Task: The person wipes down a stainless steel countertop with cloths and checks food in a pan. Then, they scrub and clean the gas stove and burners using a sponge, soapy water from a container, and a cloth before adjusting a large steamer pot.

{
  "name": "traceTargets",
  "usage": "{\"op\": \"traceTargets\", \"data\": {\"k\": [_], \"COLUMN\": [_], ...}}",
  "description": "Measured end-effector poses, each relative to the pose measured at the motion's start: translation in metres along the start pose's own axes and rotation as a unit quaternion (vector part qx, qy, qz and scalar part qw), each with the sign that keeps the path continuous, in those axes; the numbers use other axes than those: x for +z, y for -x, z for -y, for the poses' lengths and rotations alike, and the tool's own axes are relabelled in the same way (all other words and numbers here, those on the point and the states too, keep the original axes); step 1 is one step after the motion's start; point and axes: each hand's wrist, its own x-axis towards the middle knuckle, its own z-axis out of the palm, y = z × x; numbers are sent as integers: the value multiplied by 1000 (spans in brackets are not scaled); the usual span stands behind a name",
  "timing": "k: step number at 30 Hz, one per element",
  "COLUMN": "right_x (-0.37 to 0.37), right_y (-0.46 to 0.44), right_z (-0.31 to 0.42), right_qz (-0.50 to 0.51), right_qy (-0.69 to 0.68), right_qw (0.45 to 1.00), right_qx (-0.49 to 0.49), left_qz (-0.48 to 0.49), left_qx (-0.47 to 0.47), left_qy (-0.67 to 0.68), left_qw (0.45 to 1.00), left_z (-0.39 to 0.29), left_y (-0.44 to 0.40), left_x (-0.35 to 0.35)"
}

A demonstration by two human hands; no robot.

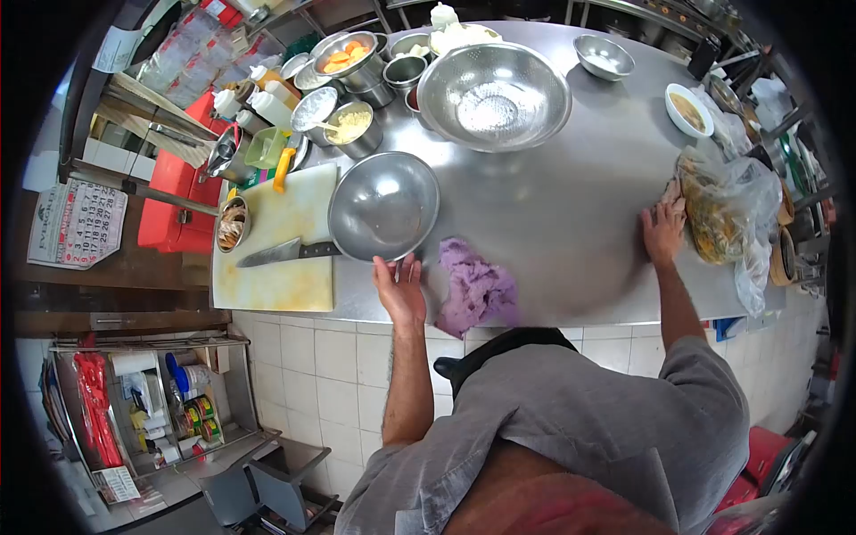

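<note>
1. Head view: our left hand point(400, 290), palm up, fingers parted, meets the near rim of the steel bowl point(383, 207) beside the cutting board point(301, 290).
2. Same view: our right hand point(664, 234), fingers slightly spread, touches a pinkish cloth point(675, 196) beside the plastic bag point(720, 209).

Contents of the plastic bag point(719, 214) indistinct, fine print on the calendar point(78, 223) unreadable

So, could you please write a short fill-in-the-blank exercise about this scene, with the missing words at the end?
The left hand is at the rim of a round metal ____. The right hand is beside a bag made of clear ____. The knife lies on the cutting ____. The crumpled cloth is ____ in colour.
Missing words: bowl; plastic; board; purple.
</note>
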Motion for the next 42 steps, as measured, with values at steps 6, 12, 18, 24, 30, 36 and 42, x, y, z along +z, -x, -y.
{"op": "traceTargets", "data": {"k": [6,12,18,24,30,36,42], "right_x": [-6,-72,-16,-11,-9,-9,-13], "right_y": [29,133,142,53,25,116,194], "right_z": [96,219,232,136,83,146,253], "right_qz": [82,144,78,56,31,12,-44], "right_qy": [-227,-188,-287,-194,-134,-173,-205], "right_qw": [953,824,745,878,966,951,929], "right_qx": [-182,-515,-597,-434,-220,-256,-303], "left_qz": [104,97,120,76,13,116,133], "left_qx": [-29,41,56,105,138,41,13], "left_qy": [-131,-263,-237,-179,-91,-94,-246], "left_qw": [986,959,963,975,986,988,960], "left_z": [30,37,60,-9,-52,-53,-123], "left_y": [7,-58,-85,-41,-25,-26,15], "left_x": [94,190,208,147,66,27,-79]}}
